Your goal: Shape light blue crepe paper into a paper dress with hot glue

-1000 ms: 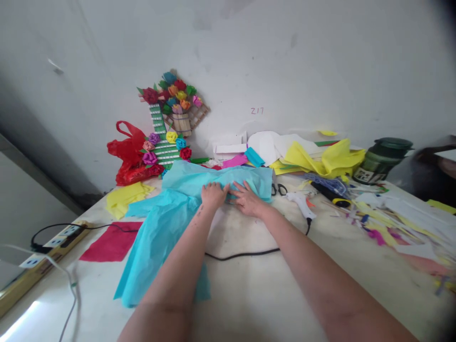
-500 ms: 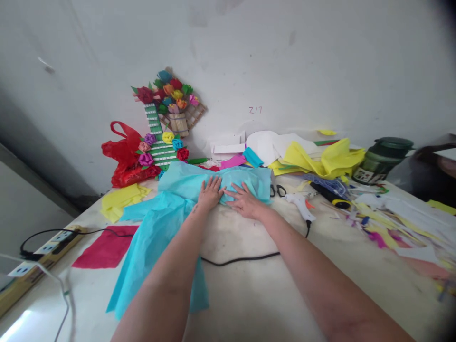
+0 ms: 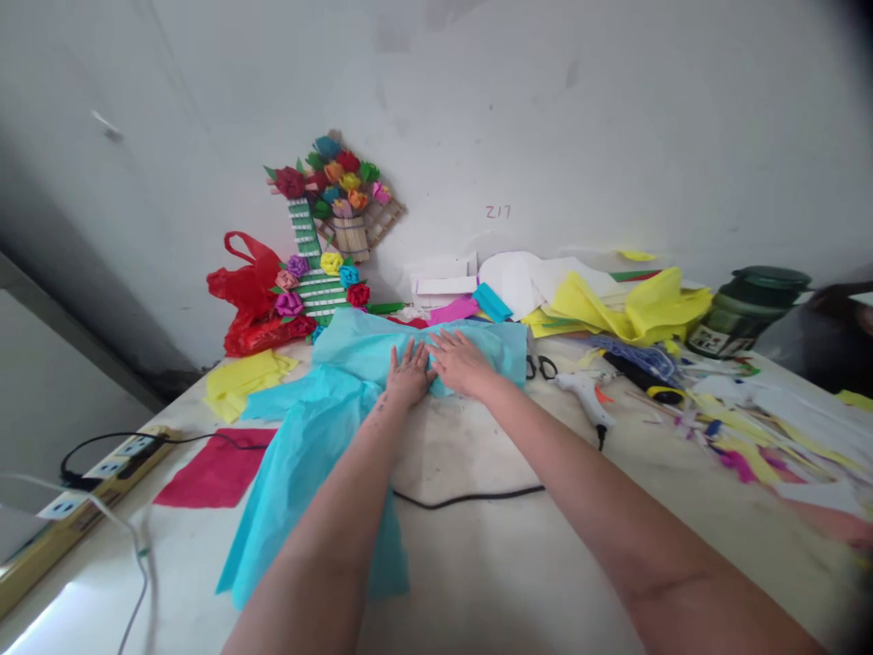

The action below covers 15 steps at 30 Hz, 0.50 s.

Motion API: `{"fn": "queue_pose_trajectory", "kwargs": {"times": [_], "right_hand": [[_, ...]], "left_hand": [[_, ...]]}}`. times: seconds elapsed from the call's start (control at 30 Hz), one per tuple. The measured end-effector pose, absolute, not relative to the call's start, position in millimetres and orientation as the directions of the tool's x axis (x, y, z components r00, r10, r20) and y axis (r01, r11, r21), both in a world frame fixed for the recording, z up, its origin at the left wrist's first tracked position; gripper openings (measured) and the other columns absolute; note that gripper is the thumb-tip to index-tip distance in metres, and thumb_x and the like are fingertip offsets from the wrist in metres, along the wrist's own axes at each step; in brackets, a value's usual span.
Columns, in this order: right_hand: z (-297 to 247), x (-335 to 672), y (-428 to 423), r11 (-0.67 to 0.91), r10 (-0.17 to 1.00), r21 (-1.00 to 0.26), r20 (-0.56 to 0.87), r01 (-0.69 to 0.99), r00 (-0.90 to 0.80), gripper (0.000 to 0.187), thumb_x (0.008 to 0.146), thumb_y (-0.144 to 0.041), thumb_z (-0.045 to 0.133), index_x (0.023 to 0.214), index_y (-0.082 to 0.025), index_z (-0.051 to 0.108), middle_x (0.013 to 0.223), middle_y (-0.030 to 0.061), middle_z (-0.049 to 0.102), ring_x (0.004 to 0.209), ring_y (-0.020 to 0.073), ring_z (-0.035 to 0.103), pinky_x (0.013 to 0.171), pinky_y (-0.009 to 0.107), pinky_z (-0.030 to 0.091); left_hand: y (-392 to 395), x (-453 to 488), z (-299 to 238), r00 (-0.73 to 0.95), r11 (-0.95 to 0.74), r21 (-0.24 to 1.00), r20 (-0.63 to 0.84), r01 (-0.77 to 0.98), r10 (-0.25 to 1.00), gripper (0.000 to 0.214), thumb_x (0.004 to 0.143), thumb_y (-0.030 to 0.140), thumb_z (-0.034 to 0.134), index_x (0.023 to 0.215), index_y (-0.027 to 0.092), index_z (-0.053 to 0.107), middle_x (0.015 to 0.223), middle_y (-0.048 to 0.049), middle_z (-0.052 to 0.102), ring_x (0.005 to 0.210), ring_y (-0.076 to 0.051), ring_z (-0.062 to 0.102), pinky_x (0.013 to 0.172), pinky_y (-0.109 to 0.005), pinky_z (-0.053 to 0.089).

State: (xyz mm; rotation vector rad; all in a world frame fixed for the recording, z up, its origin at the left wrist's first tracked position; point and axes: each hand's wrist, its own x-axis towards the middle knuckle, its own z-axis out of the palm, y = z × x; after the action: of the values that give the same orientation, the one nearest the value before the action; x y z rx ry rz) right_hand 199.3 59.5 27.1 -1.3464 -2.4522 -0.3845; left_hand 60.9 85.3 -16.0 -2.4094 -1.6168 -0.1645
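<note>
A large sheet of light blue tissue paper (image 3: pixel 320 437) lies across the table, its far part folded into a band near the wall. My left hand (image 3: pixel 407 373) rests flat on that folded band with fingers stretched out. My right hand (image 3: pixel 460 360) lies flat beside it, fingers spread, touching the left hand. Both press on the paper and hold nothing.
A white glue gun (image 3: pixel 585 395) with a black cord (image 3: pixel 470 497), scissors (image 3: pixel 538 366), yellow paper (image 3: pixel 627 305), a pink sheet (image 3: pixel 218 468), a red bag (image 3: pixel 249 296), a paper-flower decoration (image 3: pixel 327 227), a green jar (image 3: pixel 747 307), a power strip (image 3: pixel 102 473).
My left fingers went from bunched in the paper to flat on it. My right hand slid a little farther up the folded band, closer to the left hand.
</note>
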Motion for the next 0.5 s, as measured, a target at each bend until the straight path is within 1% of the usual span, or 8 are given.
{"fn": "queue_pose_trajectory", "kwargs": {"times": [0.1,0.17,0.23,0.3,0.37,0.4,0.47,0.5], "right_hand": [[15,192,72,0.514,0.731,0.141,0.443,0.846,-0.519,0.042,0.085,-0.023,0.034,0.123,-0.010,0.046,0.135,0.0106,0.038,0.128,0.0228,0.024,0.105,0.042,0.015],[0,191,74,0.523,0.724,0.152,0.439,0.839,-0.531,0.042,0.085,-0.020,0.032,0.123,-0.008,0.046,0.131,0.0108,0.043,0.126,0.0221,0.028,0.105,0.043,0.016],[-13,192,73,0.538,0.701,0.157,0.463,0.828,-0.543,0.042,0.087,-0.021,0.028,0.124,-0.010,0.045,0.129,0.0092,0.046,0.125,0.0222,0.030,0.105,0.045,0.015],[-21,194,72,0.551,0.681,0.172,0.473,0.817,-0.559,0.041,0.088,-0.021,0.028,0.123,-0.011,0.046,0.128,0.0082,0.047,0.124,0.0232,0.030,0.104,0.046,0.015],[-23,196,71,0.561,0.672,0.188,0.466,0.806,-0.576,0.039,0.088,-0.020,0.029,0.122,-0.012,0.048,0.128,0.0072,0.047,0.124,0.0241,0.031,0.103,0.047,0.015],[-22,196,71,0.566,0.671,0.193,0.457,0.802,-0.584,0.039,0.088,-0.021,0.030,0.120,-0.014,0.049,0.128,0.0066,0.048,0.123,0.0242,0.031,0.103,0.048,0.015],[-20,197,71,0.581,0.669,0.198,0.437,0.790,-0.602,0.037,0.087,-0.022,0.032,0.118,-0.017,0.051,0.127,0.0055,0.048,0.123,0.0242,0.032,0.102,0.049,0.015],[-18,198,70,0.590,0.666,0.198,0.429,0.783,-0.610,0.037,0.087,-0.023,0.032,0.118,-0.019,0.052,0.127,0.0052,0.049,0.123,0.0241,0.032,0.102,0.050,0.015]], "left_hand": [[84,63,-15,0.361,-0.349,-0.096,0.179,0.932,0.915,0.052,0.088,0.033,0.019,0.136,0.015,0.022,0.143,-0.0061,0.020,0.132,-0.019,0.012,0.106,-0.050,0.004],[83,62,-10,0.360,-0.354,-0.069,0.123,0.933,0.925,0.052,0.087,0.031,0.022,0.136,0.014,0.022,0.143,-0.0075,0.018,0.132,-0.019,0.015,0.106,-0.046,0.013],[83,57,-1,0.388,-0.386,-0.045,0.052,0.922,0.920,0.053,0.085,0.029,0.028,0.135,0.013,0.024,0.143,-0.0088,0.020,0.131,-0.019,0.019,0.103,-0.039,0.024],[85,52,11,0.453,-0.453,-0.016,-0.024,0.891,0.891,0.052,0.082,0.030,0.036,0.131,0.013,0.033,0.140,-0.0103,0.028,0.126,-0.020,0.029,0.099,-0.033,0.030],[88,46,23,0.416,-0.415,0.025,-0.052,0.910,0.908,0.043,0.083,0.031,0.035,0.122,0.019,0.047,0.130,-0.0082,0.045,0.115,-0.021,0.045,0.093,-0.031,0.037],[90,44,28,0.357,-0.357,0.036,0.005,0.933,0.934,0.040,0.084,0.031,0.032,0.119,0.021,0.051,0.122,-0.0071,0.053,0.110,-0.021,0.050,0.090,-0.032,0.039],[96,43,31,0.260,-0.271,0.062,0.150,0.961,0.954,0.041,0.086,0.030,0.028,0.118,0.020,0.051,0.117,-0.0074,0.057,0.108,-0.021,0.052,0.088,-0.033,0.041],[99,44,30,0.242,-0.261,0.069,0.212,0.963,0.947,0.041,0.086,0.029,0.029,0.119,0.019,0.050,0.118,-0.0078,0.056,0.111,-0.021,0.049,0.090,-0.032,0.040]]}}
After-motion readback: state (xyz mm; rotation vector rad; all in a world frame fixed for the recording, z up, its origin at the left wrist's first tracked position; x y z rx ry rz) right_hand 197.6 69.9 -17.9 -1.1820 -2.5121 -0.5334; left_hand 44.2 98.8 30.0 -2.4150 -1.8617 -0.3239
